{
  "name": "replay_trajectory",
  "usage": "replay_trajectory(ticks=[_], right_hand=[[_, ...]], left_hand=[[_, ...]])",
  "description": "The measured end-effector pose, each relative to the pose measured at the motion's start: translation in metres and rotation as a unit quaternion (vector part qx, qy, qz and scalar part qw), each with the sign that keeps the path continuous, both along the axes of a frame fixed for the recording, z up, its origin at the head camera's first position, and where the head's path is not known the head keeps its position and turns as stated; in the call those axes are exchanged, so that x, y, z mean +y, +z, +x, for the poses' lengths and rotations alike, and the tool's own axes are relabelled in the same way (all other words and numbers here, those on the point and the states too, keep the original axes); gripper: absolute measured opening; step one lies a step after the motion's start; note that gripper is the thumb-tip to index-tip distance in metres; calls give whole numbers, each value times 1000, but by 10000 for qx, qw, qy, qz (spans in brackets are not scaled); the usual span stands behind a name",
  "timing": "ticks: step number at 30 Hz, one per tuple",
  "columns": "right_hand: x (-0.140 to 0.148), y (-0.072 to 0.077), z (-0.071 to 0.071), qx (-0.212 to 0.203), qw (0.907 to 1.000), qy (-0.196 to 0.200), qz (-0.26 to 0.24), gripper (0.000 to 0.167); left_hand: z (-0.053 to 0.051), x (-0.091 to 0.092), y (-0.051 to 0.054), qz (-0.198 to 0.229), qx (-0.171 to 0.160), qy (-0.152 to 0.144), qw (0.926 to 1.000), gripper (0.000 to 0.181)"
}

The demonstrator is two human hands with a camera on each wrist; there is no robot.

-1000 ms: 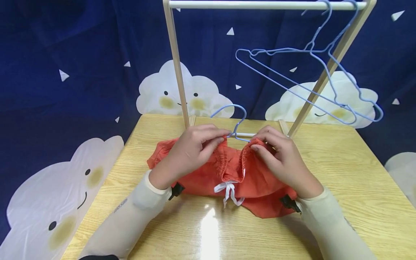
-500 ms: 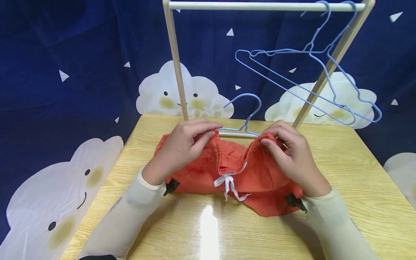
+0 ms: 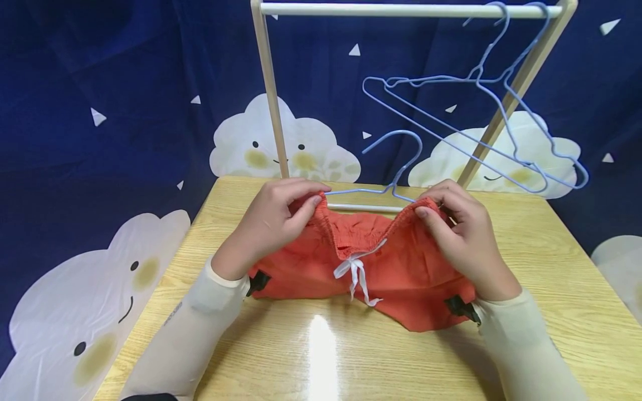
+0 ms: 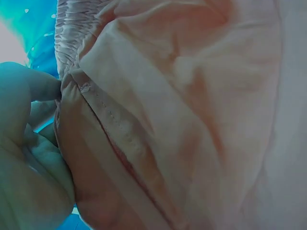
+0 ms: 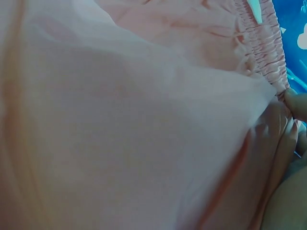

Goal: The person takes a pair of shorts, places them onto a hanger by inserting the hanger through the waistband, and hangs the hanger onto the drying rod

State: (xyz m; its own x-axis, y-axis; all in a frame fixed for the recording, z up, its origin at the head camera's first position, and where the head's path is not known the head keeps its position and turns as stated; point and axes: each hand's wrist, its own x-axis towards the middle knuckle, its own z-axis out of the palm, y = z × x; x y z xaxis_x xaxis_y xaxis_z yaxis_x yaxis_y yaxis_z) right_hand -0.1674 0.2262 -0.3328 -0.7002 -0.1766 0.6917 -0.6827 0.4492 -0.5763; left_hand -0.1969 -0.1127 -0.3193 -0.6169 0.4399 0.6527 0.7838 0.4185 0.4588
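Orange-red shorts point(image 3: 311, 267) with a gathered elastic waistband and a white drawstring bow point(image 3: 353, 269) are spread between both hands above the table. My left hand point(image 3: 273, 214) pinches one side of the waistband between thumb and fingers. On the other side, my right hand point(image 3: 461, 231) pinches the waistband too. A blue hanger point(image 3: 393, 184) has its hook upright above the waist opening, and its shoulders run to the two hands; its lower part is hidden by the cloth. In the left wrist view, the waistband point(image 4: 79, 33) puckers beside the pinching fingers.
A rack with a white top rail point(image 3: 381, 9) and wooden posts stands at the table's back. Two blue hangers point(image 3: 481, 81) hang at its right end. The wooden table point(image 3: 281, 351) extends in front. Behind is a dark blue cloth point(image 3: 125, 67) with cloud prints.
Both hands have moved apart, stretching the waistband wider. The hanger's hook has risen and shifted right, and more of its shoulders shows.
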Motion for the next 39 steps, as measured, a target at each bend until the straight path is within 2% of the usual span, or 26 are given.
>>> replay_trajectory(ticks=[10, 16, 21, 26, 34, 39], right_hand=[[5, 2, 0, 43, 9998, -130, -165, 19], [3, 1, -1, 42, 9998, -106, -148, 18], [-1, -2, -1, -29, 10000, 11, -73, 14], [-5, -4, -2, 44, 9999, 150, -10, 14], [-6, -6, -2, 26, 9998, 170, 33, 22], [-4, -4, -2, -217, 9997, 88, 89, 20]], left_hand=[[-3, -8, 2, -154, 20, 201, 9997, 19], [-3, -10, 2, -731, -74, 320, 9968, 19], [-2, -7, 0, -1101, 24, 275, 9935, 17], [-2, -4, 0, -1327, 125, 261, 9907, 28], [-2, -4, -1, -1171, 385, 488, 9912, 34], [-2, -6, -1, -906, 662, 828, 9902, 37]])
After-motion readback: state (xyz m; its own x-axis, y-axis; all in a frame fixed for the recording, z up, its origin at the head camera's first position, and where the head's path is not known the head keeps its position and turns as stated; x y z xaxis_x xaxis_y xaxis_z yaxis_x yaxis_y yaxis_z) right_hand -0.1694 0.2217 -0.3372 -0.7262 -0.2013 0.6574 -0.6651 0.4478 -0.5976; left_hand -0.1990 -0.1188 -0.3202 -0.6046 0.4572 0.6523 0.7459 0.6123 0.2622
